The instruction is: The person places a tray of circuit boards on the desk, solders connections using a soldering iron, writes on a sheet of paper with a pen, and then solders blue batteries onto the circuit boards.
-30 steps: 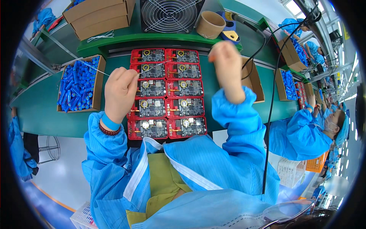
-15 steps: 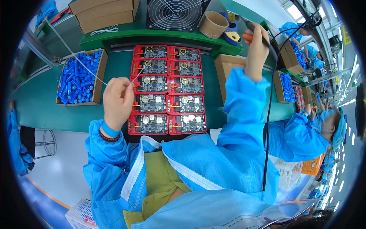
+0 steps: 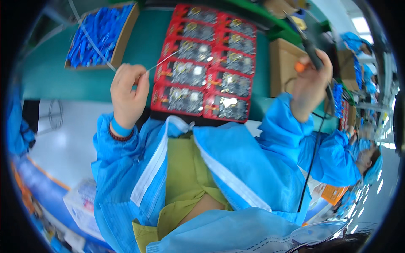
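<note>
Two columns of red cases (image 3: 205,84) lie side by side on the green table, each holding a circuit board (image 3: 188,100) with a round yellow-rimmed part or white squares. My left hand (image 3: 130,92), left of the cases, pinches a thin strand of solder wire (image 3: 162,62). The wire's free end reaches over the left column; its other side runs up to the upper left. Right of the cases, my right hand (image 3: 311,86) grips a black soldering iron (image 3: 312,51), its tip pointing up and away from the boards. An orange bit shows by the fingers. The picture is blurred.
A carton of blue cylindrical cells (image 3: 101,36) stands at the left. A cardboard box (image 3: 280,63) sits right of the cases, below a stand with a yellow sponge (image 3: 298,22). A black cable (image 3: 313,164) hangs by my right arm. A co-worker (image 3: 329,158) sits at the right.
The view has tipped, so the cases sit higher and tilted. My right hand has come down and right from the stand with the soldering iron. My left hand still pinches the wire.
</note>
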A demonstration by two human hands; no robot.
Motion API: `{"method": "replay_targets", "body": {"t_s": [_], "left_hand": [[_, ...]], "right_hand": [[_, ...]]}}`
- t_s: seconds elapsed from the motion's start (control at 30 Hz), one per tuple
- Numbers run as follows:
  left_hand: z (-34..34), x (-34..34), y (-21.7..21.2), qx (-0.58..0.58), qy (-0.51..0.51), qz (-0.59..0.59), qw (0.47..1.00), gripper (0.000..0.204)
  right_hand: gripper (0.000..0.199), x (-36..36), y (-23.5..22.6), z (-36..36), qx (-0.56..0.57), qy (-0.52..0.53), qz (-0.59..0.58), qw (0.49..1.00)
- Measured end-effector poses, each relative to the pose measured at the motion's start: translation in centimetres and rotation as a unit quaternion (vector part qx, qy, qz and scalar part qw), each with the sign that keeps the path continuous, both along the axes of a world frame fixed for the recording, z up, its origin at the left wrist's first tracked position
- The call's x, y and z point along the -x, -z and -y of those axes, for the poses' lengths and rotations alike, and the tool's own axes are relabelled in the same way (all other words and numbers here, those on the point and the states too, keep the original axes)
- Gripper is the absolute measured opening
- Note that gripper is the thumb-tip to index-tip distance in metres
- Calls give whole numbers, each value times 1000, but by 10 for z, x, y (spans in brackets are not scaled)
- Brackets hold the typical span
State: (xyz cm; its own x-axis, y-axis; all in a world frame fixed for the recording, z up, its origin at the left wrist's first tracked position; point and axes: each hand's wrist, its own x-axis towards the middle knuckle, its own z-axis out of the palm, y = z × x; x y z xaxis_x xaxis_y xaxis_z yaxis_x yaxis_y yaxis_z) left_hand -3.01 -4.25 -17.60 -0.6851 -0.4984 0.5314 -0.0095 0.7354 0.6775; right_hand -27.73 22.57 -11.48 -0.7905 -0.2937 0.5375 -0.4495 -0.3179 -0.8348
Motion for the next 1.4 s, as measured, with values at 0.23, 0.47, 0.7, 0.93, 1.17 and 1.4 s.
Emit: {"method": "replay_targets", "body": {"t_s": [0.23,0.47,0.7,0.93,1.17,1.4], "left_hand": [[-7,-46,14,22,-36,15,999,13],[-25,-75,28,-29,57,80,995,15],[-25,-80,31,36,-18,51,998,16],[-21,-71,26,19,-43,-8,999,16],[-14,-63,36,47,-17,17,999,17],[-14,-68,39,13,-24,20,999,17]], "right_hand": [[48,-79,20,-8,-215,-156,-76,961],[34,-90,29,21,-231,-302,-196,904],[28,-93,36,43,-268,-308,-204,890],[29,-95,41,53,-272,-306,-202,890],[28,-98,49,60,-275,-299,-188,894],[28,-99,52,68,-279,-311,-178,891]]}}
